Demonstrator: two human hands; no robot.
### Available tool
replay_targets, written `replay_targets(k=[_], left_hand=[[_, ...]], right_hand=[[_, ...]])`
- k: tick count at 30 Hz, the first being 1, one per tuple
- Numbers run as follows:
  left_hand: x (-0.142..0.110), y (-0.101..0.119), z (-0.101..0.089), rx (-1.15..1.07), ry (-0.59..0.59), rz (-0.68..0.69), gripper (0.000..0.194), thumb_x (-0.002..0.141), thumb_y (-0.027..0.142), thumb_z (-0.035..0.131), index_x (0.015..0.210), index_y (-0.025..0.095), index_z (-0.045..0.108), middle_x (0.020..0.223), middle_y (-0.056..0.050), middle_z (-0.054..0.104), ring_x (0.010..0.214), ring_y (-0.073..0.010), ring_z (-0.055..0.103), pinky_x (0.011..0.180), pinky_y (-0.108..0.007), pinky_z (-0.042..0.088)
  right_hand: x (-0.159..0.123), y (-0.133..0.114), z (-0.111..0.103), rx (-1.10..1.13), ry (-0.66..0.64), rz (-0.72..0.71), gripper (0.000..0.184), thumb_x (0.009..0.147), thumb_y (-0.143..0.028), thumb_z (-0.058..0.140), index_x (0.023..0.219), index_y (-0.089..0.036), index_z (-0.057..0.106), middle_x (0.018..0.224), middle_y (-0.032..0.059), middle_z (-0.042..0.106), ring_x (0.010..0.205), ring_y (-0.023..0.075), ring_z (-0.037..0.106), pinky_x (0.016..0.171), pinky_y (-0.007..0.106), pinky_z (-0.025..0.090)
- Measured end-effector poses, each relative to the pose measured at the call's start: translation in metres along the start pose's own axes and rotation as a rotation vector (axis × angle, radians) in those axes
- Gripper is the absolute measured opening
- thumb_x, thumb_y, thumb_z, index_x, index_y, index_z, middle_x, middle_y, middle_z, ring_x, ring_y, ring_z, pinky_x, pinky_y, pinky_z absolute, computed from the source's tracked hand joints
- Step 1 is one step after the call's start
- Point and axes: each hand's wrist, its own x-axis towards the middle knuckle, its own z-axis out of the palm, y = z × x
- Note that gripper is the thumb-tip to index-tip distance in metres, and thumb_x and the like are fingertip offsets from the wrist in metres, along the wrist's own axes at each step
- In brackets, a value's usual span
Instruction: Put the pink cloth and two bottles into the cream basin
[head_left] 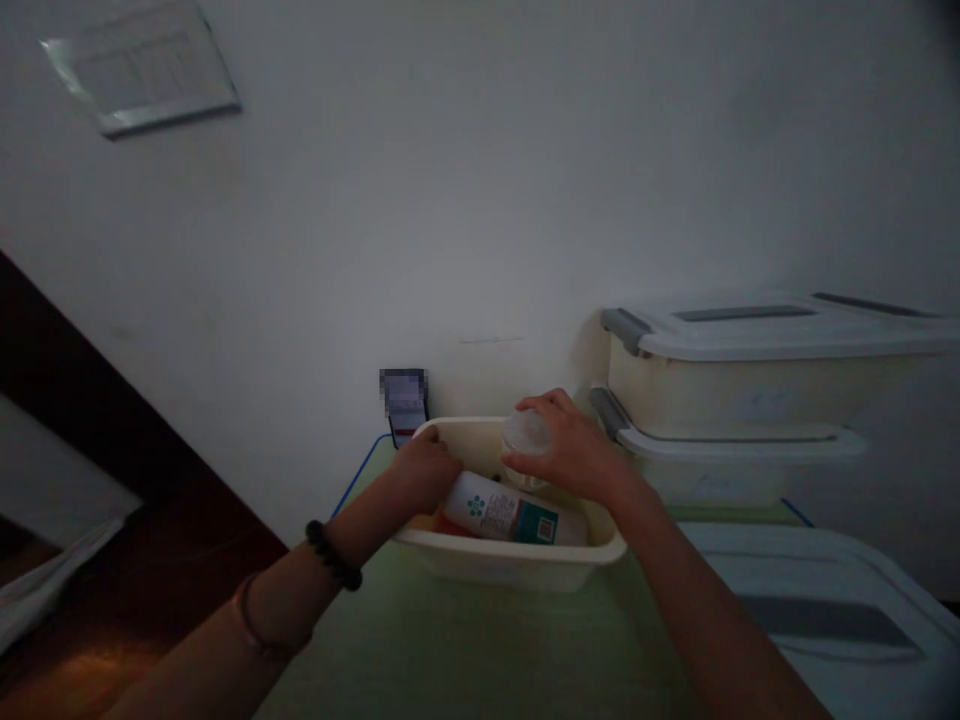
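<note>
A cream plastic bin (510, 572) stands on the green table. In it a white bottle (495, 508) with a teal label and a barcode lies on its side, partly over something red (452, 526). My right hand (574, 445) grips a translucent round container (526, 433), perhaps a jar or cup, above the back of the bin. My left hand (426, 470) is at the bin's left side, by the bottle's left end. Its fingers are curled, and what they hold, if anything, is hidden.
A phone (409, 410) leans on the wall behind the bin. Two lidded storage boxes (735, 395) are stacked at the back right. A pale lid with a grey handle (817, 560) lies at the right front. The table (420, 650) has a blue edge. A sign (142, 70) hangs on the wall.
</note>
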Motion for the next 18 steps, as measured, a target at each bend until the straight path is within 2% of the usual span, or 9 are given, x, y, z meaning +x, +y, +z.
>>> replay_targets(k=[3, 7, 12, 15, 18], left_hand=[[0.0, 0.004, -0.002, 0.057, -0.067, -0.04, 0.021, 0.087, 0.03, 0.057, 0.096, 0.012, 0.062, 0.1, -0.006, 0.065, 0.095, -0.0203, 0.061, 0.088, -0.045, 0.046], [-0.004, 0.006, -0.011, 0.031, 0.005, -0.101, 0.01, 0.078, 0.011, 0.058, 0.082, 0.01, 0.067, 0.091, -0.013, 0.068, 0.095, -0.0243, 0.061, 0.089, -0.039, 0.045], [-0.008, 0.001, -0.018, -0.079, 0.087, -0.157, 0.031, 0.074, 0.004, 0.049, 0.101, 0.014, 0.062, 0.106, -0.011, 0.066, 0.099, -0.0197, 0.06, 0.085, -0.029, 0.046], [-0.008, -0.002, -0.02, -0.119, 0.067, -0.171, 0.034, 0.072, 0.006, 0.05, 0.103, 0.014, 0.061, 0.107, -0.011, 0.066, 0.097, -0.0207, 0.061, 0.082, -0.029, 0.046], [-0.008, -0.001, -0.023, -0.125, 0.002, -0.131, 0.031, 0.07, 0.01, 0.052, 0.099, 0.015, 0.063, 0.104, -0.011, 0.068, 0.093, -0.0219, 0.062, 0.08, -0.031, 0.045]], right_hand=[[-0.002, 0.0, 0.0, 0.013, 0.002, 0.003, 0.055, 0.069, -0.042, 0.067, 0.116, -0.016, 0.053, 0.117, 0.0114, 0.051, 0.098, 0.0243, 0.058, 0.091, 0.039, 0.046], [-0.003, -0.002, -0.001, 0.01, 0.014, 0.015, 0.056, 0.068, -0.042, 0.067, 0.115, -0.015, 0.054, 0.115, 0.0117, 0.051, 0.098, 0.025, 0.058, 0.089, 0.04, 0.046], [-0.002, -0.001, -0.002, 0.0, 0.052, 0.06, 0.054, 0.071, -0.041, 0.063, 0.115, -0.011, 0.052, 0.113, 0.0135, 0.049, 0.1, 0.0274, 0.056, 0.091, 0.042, 0.045], [-0.001, 0.0, -0.002, 0.003, 0.052, 0.058, 0.055, 0.072, -0.041, 0.062, 0.116, -0.011, 0.051, 0.113, 0.0137, 0.047, 0.102, 0.0278, 0.055, 0.094, 0.042, 0.043], [-0.002, 0.0, -0.002, 0.004, 0.029, 0.035, 0.055, 0.07, -0.04, 0.064, 0.114, -0.01, 0.052, 0.114, 0.0135, 0.047, 0.103, 0.0284, 0.055, 0.094, 0.042, 0.043]])
